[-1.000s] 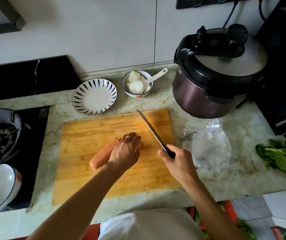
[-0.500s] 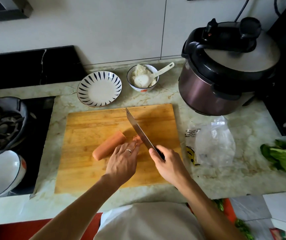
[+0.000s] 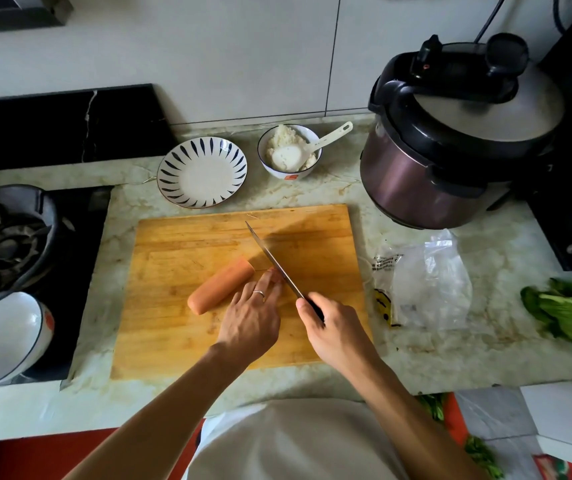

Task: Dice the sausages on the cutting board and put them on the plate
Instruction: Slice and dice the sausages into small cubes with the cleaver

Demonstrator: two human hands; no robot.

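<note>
Head view shows my right hand [image 3: 333, 327] clenched round the dark handle of the long steel kitchen knife [image 3: 274, 261], whose blade has swung in from the right half of the rectangular bamboo cutting board [image 3: 180, 344] and now sits against my left fingertips [image 3: 270, 277] at its middle. My left hand [image 3: 248, 322] has flattened, fingers straight, pressing down a small piece of sausage I can barely see beneath them. One whole pink sausage [image 3: 220, 289] lies just left of that hand, still uncut. I judge the slicing is only starting, with nearly all the dicing ahead. Beyond the board's far edge the white plate with dark blue rim strokes [image 3: 173, 168] holds no sausage so far.
</note>
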